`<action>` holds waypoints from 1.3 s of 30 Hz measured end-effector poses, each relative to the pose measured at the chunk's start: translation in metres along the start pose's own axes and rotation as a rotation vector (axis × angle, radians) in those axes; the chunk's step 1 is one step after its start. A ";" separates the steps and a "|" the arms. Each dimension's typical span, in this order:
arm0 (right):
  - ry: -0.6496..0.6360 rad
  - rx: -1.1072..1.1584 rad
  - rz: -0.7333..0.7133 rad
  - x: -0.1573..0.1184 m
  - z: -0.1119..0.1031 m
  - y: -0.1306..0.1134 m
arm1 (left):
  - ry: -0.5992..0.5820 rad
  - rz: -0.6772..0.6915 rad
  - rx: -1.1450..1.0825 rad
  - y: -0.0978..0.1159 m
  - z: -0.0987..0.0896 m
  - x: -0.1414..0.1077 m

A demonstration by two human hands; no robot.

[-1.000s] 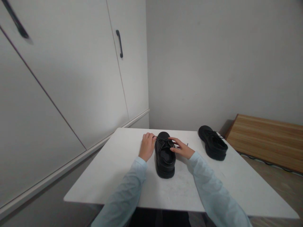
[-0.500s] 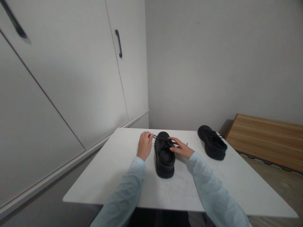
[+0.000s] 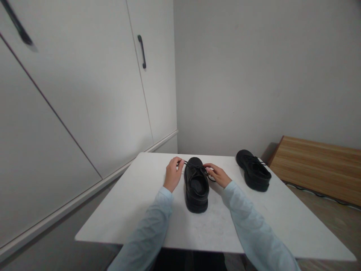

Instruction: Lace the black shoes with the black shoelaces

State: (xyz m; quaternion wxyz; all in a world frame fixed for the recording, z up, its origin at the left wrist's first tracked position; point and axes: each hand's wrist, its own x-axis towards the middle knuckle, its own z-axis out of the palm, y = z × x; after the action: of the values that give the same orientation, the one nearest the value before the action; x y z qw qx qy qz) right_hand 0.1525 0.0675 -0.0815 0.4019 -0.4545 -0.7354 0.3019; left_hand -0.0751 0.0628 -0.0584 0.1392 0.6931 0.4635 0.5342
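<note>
A black lace-up shoe [image 3: 196, 192] stands on the white table [image 3: 135, 210], its toe pointing away from me and its opening towards me. At its left side my left hand [image 3: 174, 174] pinches a black lace that runs across to the shoe's front. On the other side, my right hand [image 3: 216, 174] has its fingertips closed on the lace at the shoe's right edge. A loop of lace [image 3: 211, 180] hangs below those fingers. The knot area over the tongue is small and dark, so its exact state is unclear.
A second black shoe [image 3: 253, 171] stands at the table's back right. Beyond the right edge is a wooden board [image 3: 321, 165] with a dark cable along its bottom. White cabinet doors [image 3: 84, 94] rise at the left, and a grey wall [image 3: 254, 75] is behind the table.
My right fingers have drawn together on the lace and moved slightly away from the shoe opening. A lace loop now shows beneath them. My left hand has shifted very little.
</note>
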 end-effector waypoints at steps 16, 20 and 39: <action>0.167 0.107 0.059 0.000 0.005 -0.002 | -0.390 0.070 -0.299 0.013 -0.004 -0.004; 0.181 0.101 0.049 0.001 0.009 0.001 | -0.468 0.147 -0.239 0.015 -0.003 -0.005; 0.230 0.181 0.060 0.011 0.018 0.003 | -0.351 0.003 -0.255 0.015 0.003 -0.006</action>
State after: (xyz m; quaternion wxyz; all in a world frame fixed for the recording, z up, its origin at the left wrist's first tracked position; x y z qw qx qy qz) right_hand 0.1348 0.0769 -0.0891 0.5135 -0.4697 -0.6406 0.3246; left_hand -0.0652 0.0511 -0.0527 0.3036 0.7530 0.3599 0.4596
